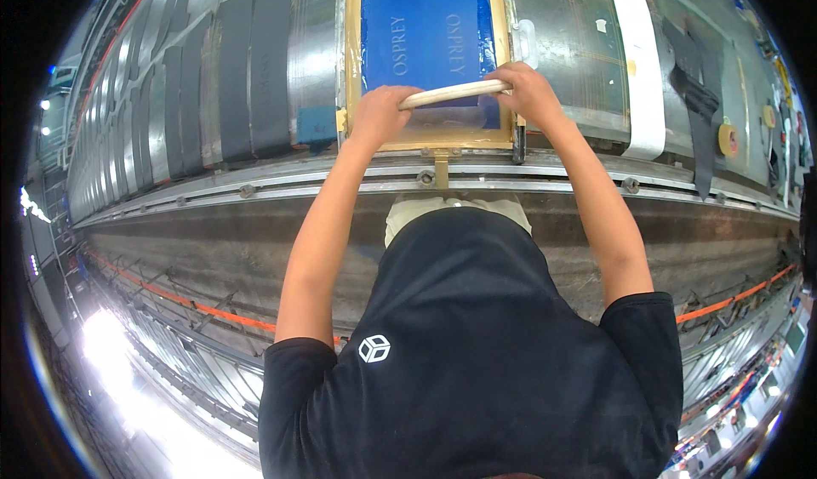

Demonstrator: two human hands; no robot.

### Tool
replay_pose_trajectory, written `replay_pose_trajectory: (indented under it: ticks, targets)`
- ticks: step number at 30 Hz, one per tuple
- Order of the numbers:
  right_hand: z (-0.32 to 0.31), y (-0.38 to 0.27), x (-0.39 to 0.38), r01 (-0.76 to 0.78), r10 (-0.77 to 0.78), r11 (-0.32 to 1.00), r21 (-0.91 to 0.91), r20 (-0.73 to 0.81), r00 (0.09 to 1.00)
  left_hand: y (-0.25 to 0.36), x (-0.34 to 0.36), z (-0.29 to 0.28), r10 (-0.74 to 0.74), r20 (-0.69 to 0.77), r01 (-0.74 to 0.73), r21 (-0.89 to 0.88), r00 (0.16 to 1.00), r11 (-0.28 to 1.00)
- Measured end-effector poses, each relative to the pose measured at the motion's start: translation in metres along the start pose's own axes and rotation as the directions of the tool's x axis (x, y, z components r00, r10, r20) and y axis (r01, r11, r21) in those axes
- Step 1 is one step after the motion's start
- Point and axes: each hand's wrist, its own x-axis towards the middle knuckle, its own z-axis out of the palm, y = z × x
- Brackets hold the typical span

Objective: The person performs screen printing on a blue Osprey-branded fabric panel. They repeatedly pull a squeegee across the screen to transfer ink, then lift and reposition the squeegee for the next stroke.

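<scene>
A blue printing screen in a pale yellowish frame lies across the long metal bench, with pale lettering on its mesh. Over its near half, a long cream squeegee spans sideways between both hands, slightly higher at the right end. My left hand grips the left end with fingers closed round it. My right hand holds the right end, its fingers curled over it. Whether the squeegee's blade touches the mesh, I cannot tell.
Dark grey fabric strips line the bench at left. At right lie a white strip, dark cloth and a tape roll. A metal rail runs along the near edge. An orange bar appears low in the view.
</scene>
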Motion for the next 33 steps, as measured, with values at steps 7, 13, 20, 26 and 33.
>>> replay_pose_trajectory:
  ticks: [7, 13, 20, 26, 33]
  targets:
    - [0.049, -0.014, -0.07, -0.002, 0.003, 1.0, 0.031, -0.053, 0.999, -0.008, -0.034, 0.015, 0.068, 0.078, -0.069, 0.014, 0.995, 0.998]
    - [0.055, -0.047, -0.104, 0.033, -0.023, 0.994, 0.101, -0.098, 0.995, 0.004, -0.097, 0.013, 0.097, -0.031, -0.093, 0.106, 0.995, 0.99]
    - [0.057, -0.039, -0.077, 0.062, -0.047, 0.996, 0.066, -0.205, 0.978, 0.003, -0.078, 0.015, 0.076, -0.14, -0.056, 0.138, 0.987, 0.989]
    - [0.068, -0.021, -0.05, 0.104, -0.102, 0.995, 0.0, -0.212, 0.972, -0.024, -0.049, 0.024, 0.127, -0.179, -0.105, 0.13, 0.976, 0.986]
    - [0.067, -0.046, -0.098, 0.058, -0.052, 0.997, 0.048, -0.108, 0.993, 0.002, -0.101, 0.027, 0.083, -0.128, -0.067, 0.124, 0.988, 0.99]
